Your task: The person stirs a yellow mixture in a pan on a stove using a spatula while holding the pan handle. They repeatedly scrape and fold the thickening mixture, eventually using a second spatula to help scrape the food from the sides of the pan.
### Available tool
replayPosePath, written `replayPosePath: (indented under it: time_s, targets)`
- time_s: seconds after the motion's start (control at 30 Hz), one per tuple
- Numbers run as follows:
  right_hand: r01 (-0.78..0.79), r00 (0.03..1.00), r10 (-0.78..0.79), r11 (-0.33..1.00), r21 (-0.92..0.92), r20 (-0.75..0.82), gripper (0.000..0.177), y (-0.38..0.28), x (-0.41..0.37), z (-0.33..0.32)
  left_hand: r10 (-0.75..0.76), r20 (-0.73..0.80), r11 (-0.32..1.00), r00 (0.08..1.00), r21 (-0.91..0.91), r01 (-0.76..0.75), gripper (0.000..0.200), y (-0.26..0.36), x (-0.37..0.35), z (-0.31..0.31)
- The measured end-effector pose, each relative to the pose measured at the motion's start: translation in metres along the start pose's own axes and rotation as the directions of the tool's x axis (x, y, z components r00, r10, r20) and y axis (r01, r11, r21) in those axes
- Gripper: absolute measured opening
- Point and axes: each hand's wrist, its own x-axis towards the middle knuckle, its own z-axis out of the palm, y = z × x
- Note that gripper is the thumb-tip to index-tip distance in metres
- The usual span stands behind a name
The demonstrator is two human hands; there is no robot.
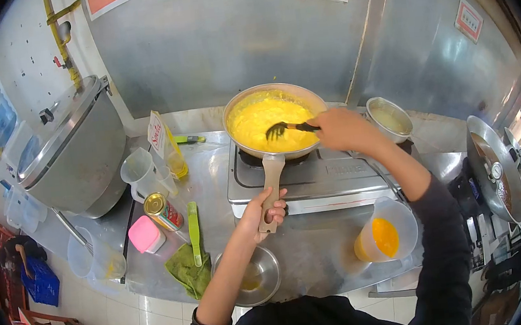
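A pan (233,107) full of soft yellow egg (254,117) sits over the left burner of a steel gas stove (332,183). My left hand (267,211) is closed around the pan's light wooden handle (273,172), which points toward me. Over the pan's right edge, my right hand (341,130) grips a black slotted utensil (277,129), its head down in the egg. A plastic jug (405,226) with orange-yellow liquid (385,237) stands in front of the stove at the right. Near my left forearm is a metal bowl (266,275).
A pink-lidded tub (145,233), a can (163,211), a green cloth (189,273), green tongs (195,233) and clear jugs (138,169) stand left of the stove. Beyond them is a large steel pot (82,156). A small pot (389,117) and a wok (494,166) are at the right.
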Motion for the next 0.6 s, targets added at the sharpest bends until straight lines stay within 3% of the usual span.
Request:
replayPosePath:
  time_s: [0.07,0.13,0.2,0.3,0.4,0.47,0.5,0.57,0.6]
  targets:
    - [0.044,0.989,-0.049,0.998,-0.033,-0.138,0.019,-0.005,0.025,0.016,-0.026,0.003,0.996,1.000,-0.081,0.026,0.020,-0.002,-0.001,-0.001]
    - [0.020,0.988,-0.026,0.999,-0.043,-0.151,0.019,-0.014,0.045,0.025,-0.049,0.015,0.985,0.999,-0.162,0.051,0.017,-0.004,0.002,-0.005]
    - [-0.002,0.987,-0.006,0.999,-0.050,-0.160,0.019,-0.017,0.061,0.035,-0.036,0.163,0.967,0.986,-0.242,0.076,0.014,-0.008,0.008,-0.016]
    - [-0.041,0.983,0.032,0.998,-0.050,-0.180,0.022,-0.011,0.072,0.035,-0.008,0.158,0.968,0.987,-0.245,0.047,0.013,-0.020,0.010,-0.011]
    - [-0.080,0.984,0.051,0.983,-0.167,-0.169,0.023,0.004,0.065,0.022,0.031,0.137,0.974,0.990,-0.226,0.000,0.013,-0.023,0.010,-0.007]
    - [-0.082,0.996,0.085,0.968,-0.236,0.001,0.025,0.015,0.057,0.009,0.027,0.138,0.972,0.990,-0.236,0.006,0.013,-0.023,0.012,-0.007]
    - [-0.080,0.996,0.085,0.967,-0.243,0.008,0.025,0.016,0.050,-0.003,0.023,0.131,0.971,0.991,-0.239,0.009,0.013,-0.024,0.012,-0.008]
    - [0.017,0.980,0.036,0.963,-0.267,0.193,0.022,0.012,0.032,-0.031,0.015,0.140,0.972,0.990,-0.233,0.018,0.013,-0.023,0.012,-0.009]
    - [0.017,0.980,0.037,0.963,-0.269,0.195,0.022,0.008,0.027,-0.038,0.009,0.149,0.975,0.989,-0.219,0.025,0.013,-0.022,0.012,-0.010]
